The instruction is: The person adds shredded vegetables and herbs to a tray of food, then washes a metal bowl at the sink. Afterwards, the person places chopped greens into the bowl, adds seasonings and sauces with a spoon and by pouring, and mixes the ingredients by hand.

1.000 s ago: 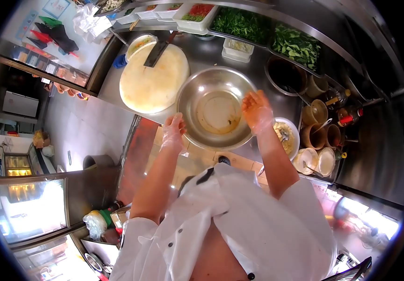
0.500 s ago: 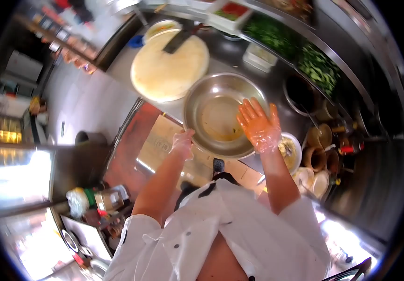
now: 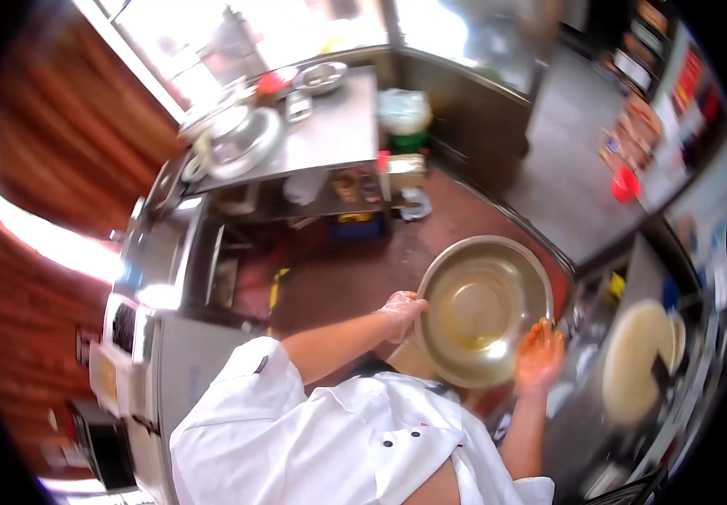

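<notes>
A large, wide steel bowl [image 3: 441, 337] is in front of me, tilted a little, with a thin film of yellowish liquid at its bottom. My left hand [image 3: 403, 314], in a clear plastic glove, pinches the bowl's left rim with the thumb on top. On the other side, my right hand [image 3: 540, 360] is open beside the lower right rim, palm showing, its fingers smeared with orange sauce. Its fingertips overlap the rim's edge in this view.
A steel table [image 3: 338, 126] at the back holds pots and a metal bowl. To the right is a counter with a round cutting board [image 3: 633, 370] and a cleaver [image 3: 660, 370] on it. A white cabinet [image 3: 191, 370] stands at left; red floor [image 3: 321, 269] lies between.
My view and body have turned from the counter toward the room. The bowl has come along in my left hand, away from the counter. My right hand has moved from over the bowl to its rim.
</notes>
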The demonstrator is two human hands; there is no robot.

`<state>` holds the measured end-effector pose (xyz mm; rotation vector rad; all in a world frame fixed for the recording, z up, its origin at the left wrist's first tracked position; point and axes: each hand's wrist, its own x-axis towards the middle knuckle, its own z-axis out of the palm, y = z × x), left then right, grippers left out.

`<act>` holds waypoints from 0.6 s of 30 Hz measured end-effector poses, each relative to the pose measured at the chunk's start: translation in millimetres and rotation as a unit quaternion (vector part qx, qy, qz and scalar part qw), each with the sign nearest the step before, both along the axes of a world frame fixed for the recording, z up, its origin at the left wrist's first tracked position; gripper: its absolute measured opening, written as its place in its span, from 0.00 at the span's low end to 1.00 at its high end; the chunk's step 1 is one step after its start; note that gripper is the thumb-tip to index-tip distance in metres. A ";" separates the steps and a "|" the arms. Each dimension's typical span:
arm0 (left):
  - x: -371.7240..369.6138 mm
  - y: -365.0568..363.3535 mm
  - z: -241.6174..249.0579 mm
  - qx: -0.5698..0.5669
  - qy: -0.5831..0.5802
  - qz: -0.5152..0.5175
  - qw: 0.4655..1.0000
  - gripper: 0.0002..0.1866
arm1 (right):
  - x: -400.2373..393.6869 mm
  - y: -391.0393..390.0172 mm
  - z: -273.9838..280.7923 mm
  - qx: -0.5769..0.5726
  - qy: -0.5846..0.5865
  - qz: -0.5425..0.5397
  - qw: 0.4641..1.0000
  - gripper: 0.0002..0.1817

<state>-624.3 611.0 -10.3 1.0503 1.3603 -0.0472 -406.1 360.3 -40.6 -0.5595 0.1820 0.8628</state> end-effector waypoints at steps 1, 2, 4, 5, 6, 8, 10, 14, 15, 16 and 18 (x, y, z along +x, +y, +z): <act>-42.2 40.1 -50.4 0.056 0.036 -0.011 0.998 0.20 | -13.6 46.1 -3.7 -0.004 -0.006 0.029 1.000 0.25; -82.0 69.3 -64.4 0.058 0.030 0.038 0.997 0.19 | -28.4 91.7 -6.2 0.030 0.001 0.082 0.996 0.24; -164.9 119.6 -70.8 0.062 0.011 0.130 0.989 0.17 | -62.8 178.1 2.3 0.093 0.012 0.180 0.979 0.22; -206.0 145.2 -86.6 0.065 0.014 0.179 0.982 0.20 | -84.1 220.3 2.5 0.076 0.023 0.199 0.977 0.22; -245.2 166.7 -101.5 0.064 0.020 0.227 0.972 0.22 | -104.1 258.4 5.9 0.066 0.021 0.225 0.972 0.22; -313.2 203.1 -109.6 0.085 0.016 0.323 0.942 0.20 | -148.1 332.7 10.7 0.050 0.022 0.269 0.962 0.23; -358.8 228.8 -45.6 0.078 0.041 0.406 0.910 0.17 | -185.2 394.3 13.6 0.035 0.044 0.312 0.948 0.23; -443.2 277.4 -33.7 0.087 0.047 0.610 0.786 0.12 | -237.2 518.5 2.1 0.019 0.056 0.414 0.908 0.23; -472.7 287.0 -58.4 0.084 0.012 0.654 0.752 0.12 | -246.1 552.6 -3.8 0.017 0.058 0.444 0.894 0.23; -495.8 291.9 -77.0 0.083 -0.023 0.695 0.714 0.12 | -255.5 584.7 -8.4 0.013 0.061 0.472 0.879 0.23; -507.9 300.3 -72.5 0.113 -0.079 0.774 0.617 0.09 | -281.6 657.1 -6.3 0.024 0.070 0.531 0.844 0.23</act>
